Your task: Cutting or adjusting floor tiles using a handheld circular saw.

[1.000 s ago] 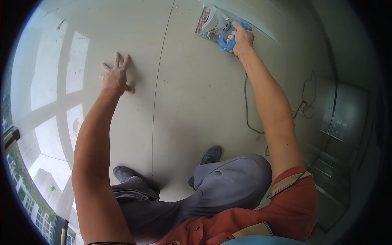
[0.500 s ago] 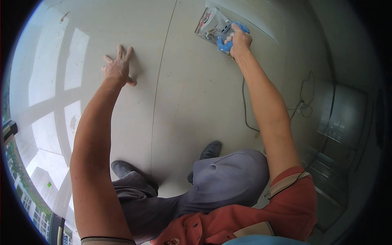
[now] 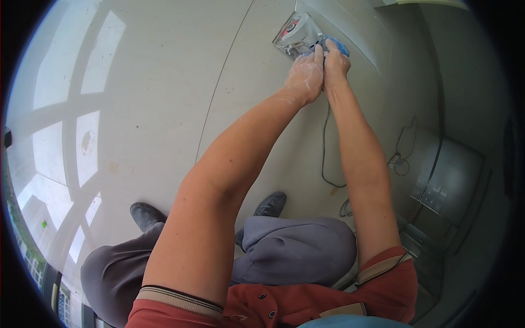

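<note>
One power tool (image 3: 301, 34) sits on the pale floor (image 3: 164, 104) at the top of the view, just beside the foot of the wall (image 3: 358, 38). Its long axis slants: the grey body and metal plate point to the upper left, while the blue handle (image 3: 343, 48) lies at the lower right. The right hand (image 3: 337, 63) has its fingers curled round that handle. The left hand (image 3: 306, 77) lies against the tool's near side, fingers mostly stretched forward; whether they grip is unclear. A grey cord (image 3: 324, 145) trails below.
</note>
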`<action>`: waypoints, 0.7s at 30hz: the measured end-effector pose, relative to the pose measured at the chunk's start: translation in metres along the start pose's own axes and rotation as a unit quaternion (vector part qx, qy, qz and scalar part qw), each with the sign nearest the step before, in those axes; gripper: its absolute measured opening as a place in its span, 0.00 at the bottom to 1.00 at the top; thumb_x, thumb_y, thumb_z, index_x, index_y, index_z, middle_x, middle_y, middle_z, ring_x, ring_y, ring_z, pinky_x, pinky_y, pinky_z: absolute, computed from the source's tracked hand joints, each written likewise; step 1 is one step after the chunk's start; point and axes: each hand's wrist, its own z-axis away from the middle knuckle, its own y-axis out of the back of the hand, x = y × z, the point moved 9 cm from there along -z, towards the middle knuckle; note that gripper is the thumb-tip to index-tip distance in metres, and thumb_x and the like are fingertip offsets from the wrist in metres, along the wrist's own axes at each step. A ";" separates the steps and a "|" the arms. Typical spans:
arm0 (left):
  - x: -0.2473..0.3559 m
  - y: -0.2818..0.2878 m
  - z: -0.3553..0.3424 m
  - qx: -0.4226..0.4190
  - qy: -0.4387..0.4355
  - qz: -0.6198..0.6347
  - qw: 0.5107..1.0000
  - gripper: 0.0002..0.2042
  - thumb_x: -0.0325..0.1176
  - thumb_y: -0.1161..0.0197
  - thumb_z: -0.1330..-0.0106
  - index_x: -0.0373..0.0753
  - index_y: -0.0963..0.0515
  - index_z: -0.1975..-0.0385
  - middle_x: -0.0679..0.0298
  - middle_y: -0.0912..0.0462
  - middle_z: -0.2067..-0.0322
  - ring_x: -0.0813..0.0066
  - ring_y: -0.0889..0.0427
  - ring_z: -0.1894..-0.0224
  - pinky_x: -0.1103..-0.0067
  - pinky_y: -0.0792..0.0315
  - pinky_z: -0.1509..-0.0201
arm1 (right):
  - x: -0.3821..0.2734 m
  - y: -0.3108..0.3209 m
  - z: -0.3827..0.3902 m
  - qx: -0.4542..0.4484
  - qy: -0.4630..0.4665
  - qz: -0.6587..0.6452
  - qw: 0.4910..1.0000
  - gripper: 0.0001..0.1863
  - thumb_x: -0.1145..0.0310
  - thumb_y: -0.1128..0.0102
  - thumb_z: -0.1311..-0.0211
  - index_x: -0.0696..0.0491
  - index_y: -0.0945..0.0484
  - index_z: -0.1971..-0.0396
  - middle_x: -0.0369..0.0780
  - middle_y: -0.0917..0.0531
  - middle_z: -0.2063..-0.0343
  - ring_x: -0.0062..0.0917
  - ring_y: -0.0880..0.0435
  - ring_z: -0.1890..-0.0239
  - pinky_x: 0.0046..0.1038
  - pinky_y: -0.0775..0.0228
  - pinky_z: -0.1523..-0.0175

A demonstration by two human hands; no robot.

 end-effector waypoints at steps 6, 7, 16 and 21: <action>-0.006 -0.026 -0.007 -0.068 0.036 0.046 0.996 0.41 0.26 0.37 0.41 0.35 0.51 0.28 0.45 0.27 0.41 0.47 0.29 0.37 0.62 0.33 0.33 | -0.006 0.011 -0.001 0.010 0.044 0.019 0.999 0.11 0.70 0.31 0.41 0.62 0.20 0.67 0.40 0.18 0.69 0.27 0.18 0.69 0.30 0.24 0.64; -0.008 -0.028 -0.006 -0.074 0.037 0.056 0.995 0.40 0.26 0.36 0.41 0.37 0.48 0.29 0.46 0.26 0.42 0.47 0.29 0.36 0.63 0.32 0.33 | -0.005 0.010 0.003 0.008 0.042 0.020 0.999 0.11 0.70 0.31 0.41 0.62 0.20 0.67 0.40 0.18 0.69 0.27 0.18 0.69 0.30 0.24 0.64; -0.013 -0.030 0.009 0.005 0.017 0.140 0.990 0.31 0.34 0.38 0.38 0.41 0.42 0.35 0.44 0.28 0.41 0.43 0.31 0.37 0.60 0.34 0.36 | 0.004 0.012 0.010 -0.018 0.013 -0.019 1.000 0.08 0.73 0.32 0.41 0.60 0.22 0.71 0.39 0.19 0.70 0.25 0.19 0.70 0.28 0.25 0.65; -0.010 -0.028 0.014 0.018 0.008 0.159 0.987 0.31 0.34 0.37 0.39 0.41 0.40 0.36 0.44 0.28 0.41 0.43 0.31 0.37 0.60 0.35 0.35 | 0.003 0.013 0.015 -0.023 0.012 -0.003 1.000 0.07 0.71 0.32 0.38 0.54 0.23 0.71 0.34 0.23 0.76 0.22 0.23 0.76 0.26 0.27 0.69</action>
